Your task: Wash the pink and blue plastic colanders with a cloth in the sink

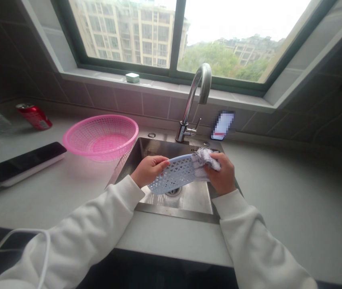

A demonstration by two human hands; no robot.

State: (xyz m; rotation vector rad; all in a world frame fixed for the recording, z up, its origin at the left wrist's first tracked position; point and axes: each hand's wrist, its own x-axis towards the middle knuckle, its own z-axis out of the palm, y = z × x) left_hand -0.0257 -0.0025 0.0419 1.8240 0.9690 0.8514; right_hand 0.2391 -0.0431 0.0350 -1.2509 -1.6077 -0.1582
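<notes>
A light blue plastic basket (174,174) with small cut-out holes is held tilted over the steel sink (171,209). My left hand (149,170) pinches its left rim, thumb on top. Bunched in my right hand (222,174) is a pale grey-white cloth (204,158), which is pressed over the basket's right rim and hangs down its side. Whether my right fingers also grip the rim beneath the cloth is hidden. Below the basket, part of the drain (174,191) shows.
A pink basket (100,136) stands left of the sink, beside a black-topped white device (28,162) and a red can (34,116). Behind the sink rises the faucet (201,86). A phone (222,125) leans at the wall, and a small green box (132,77) sits on the sill.
</notes>
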